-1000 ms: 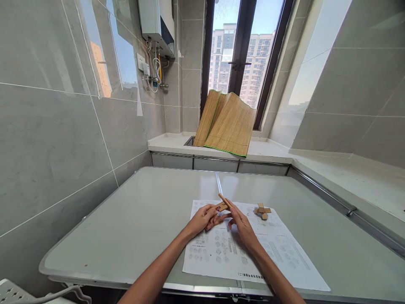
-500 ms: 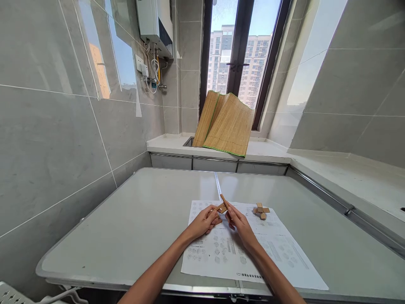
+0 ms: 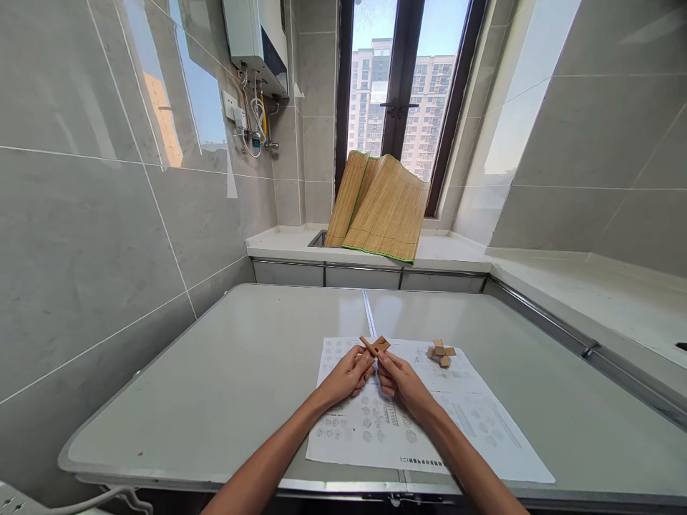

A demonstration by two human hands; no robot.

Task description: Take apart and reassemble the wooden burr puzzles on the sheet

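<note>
Small brown wooden pieces point(image 3: 381, 345) are between my two hands, above the far part of a printed paper sheet point(image 3: 376, 450). My left hand point(image 3: 351, 372) is closed on them from the left, fingers curled. My right hand point(image 3: 400, 378) pinches them from the right. One thin piece slants up to the left across a flatter piece with a dark notch or hole. How the pieces join is too small to tell. Right of my hands, a cluster of crossed wooden blocks point(image 3: 441, 352) rests on the sheet.
The sheet lies on a pale folding table point(image 3: 215, 386) with a centre seam. Behind it, a bamboo mat point(image 3: 383, 207) leans at the window on a white ledge point(image 3: 456, 250). A tiled wall point(image 3: 107, 250) stands at the left, with a power strip point(image 3: 16, 501) at bottom left.
The thin piece has swung from slanting up-left near my right fingers to lying lower and further left, across the flat piece. My right hand has moved slightly left, closer to my left hand.
</note>
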